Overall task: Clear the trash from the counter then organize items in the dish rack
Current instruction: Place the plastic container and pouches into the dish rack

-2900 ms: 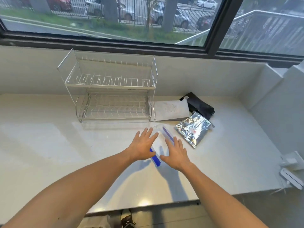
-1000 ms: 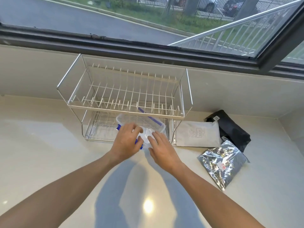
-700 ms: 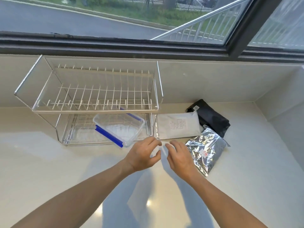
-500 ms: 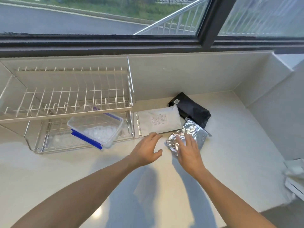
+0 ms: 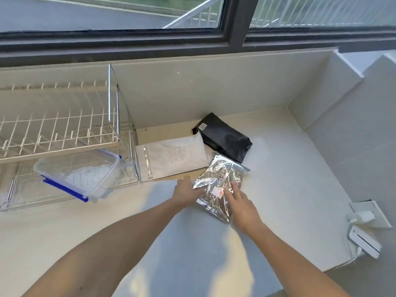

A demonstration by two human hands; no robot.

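A crinkled silver foil pouch [image 5: 218,181] lies on the white counter [image 5: 289,189]. My left hand [image 5: 185,192] is at its left edge, with the fingers hidden under the raised corner and the thumb beside it. My right hand [image 5: 241,203] lies flat on its lower right part, fingers apart. Behind it lie a white pouch [image 5: 173,159] and a black pouch [image 5: 225,137]. The two-tier wire dish rack [image 5: 64,125] stands at the left. A clear container with blue clips [image 5: 79,176] sits tilted on the lower tier and sticks out over the front.
The counter ends in a corner, with a wall at the back below the window and a side wall at the right. A white wall socket with a plug [image 5: 368,215] and a white device [image 5: 364,241] sit at the right front edge.
Both hands let go of the clear container in the rack's lower tier and moved right. They now rest on the silver foil pouch. The view has swung right.
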